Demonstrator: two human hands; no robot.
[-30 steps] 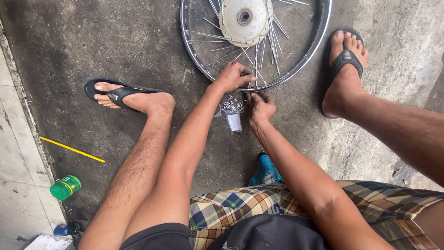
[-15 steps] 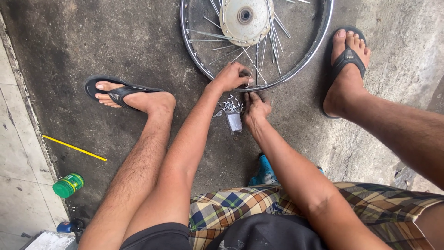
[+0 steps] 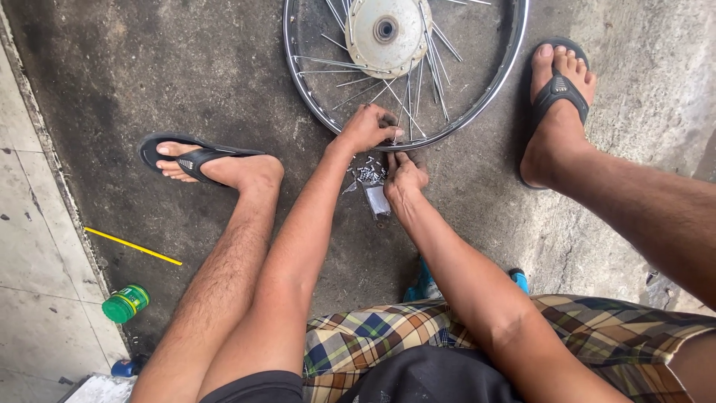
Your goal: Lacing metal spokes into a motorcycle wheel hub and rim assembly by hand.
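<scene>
Flat on concrete, spoked wheel rim point(image 3: 492, 97), hub point(image 3: 388, 30) axis upward.

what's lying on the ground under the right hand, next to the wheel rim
Under and beside the right hand lies a heap of small silvery metal pieces with a clear plastic bag, on the concrete just outside the wheel rim. Anything beneath the palm is covered.

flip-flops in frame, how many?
2. One black flip-flop is on the foot at left of the spoked wheel rim; the other black flip-flop is on the foot at right of it. Both are worn, on the concrete floor.
</scene>
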